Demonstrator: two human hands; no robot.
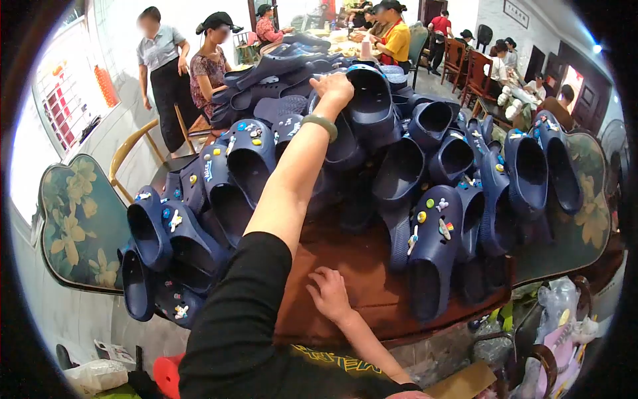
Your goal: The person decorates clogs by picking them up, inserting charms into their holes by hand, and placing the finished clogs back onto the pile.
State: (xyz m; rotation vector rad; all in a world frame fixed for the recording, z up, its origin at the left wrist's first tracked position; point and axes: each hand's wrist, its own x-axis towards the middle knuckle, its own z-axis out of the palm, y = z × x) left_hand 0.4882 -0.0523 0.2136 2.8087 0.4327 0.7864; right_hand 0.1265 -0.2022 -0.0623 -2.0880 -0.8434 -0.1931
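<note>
My left hand [333,90] reaches far over the pile of navy clogs, a green bangle [320,126] on its wrist. Its fingers are curled; what they grip, if anything, is hidden. Right beside it is a navy clog [370,100], its opening facing me. My right hand [330,294] is near the front edge of the reddish-brown table [312,256], fingers apart and holding nothing. Clogs with colourful charms flank my left arm, including a charm-covered clog [435,229] on the right and another decorated clog [189,236] on the left.
Floral chair backs [80,223] flank the table. A standing person [161,60] and a seated person [211,63] are beyond the pile at left. A person in yellow [397,43] and others are farther back. Plastic bags [555,312] lie at lower right.
</note>
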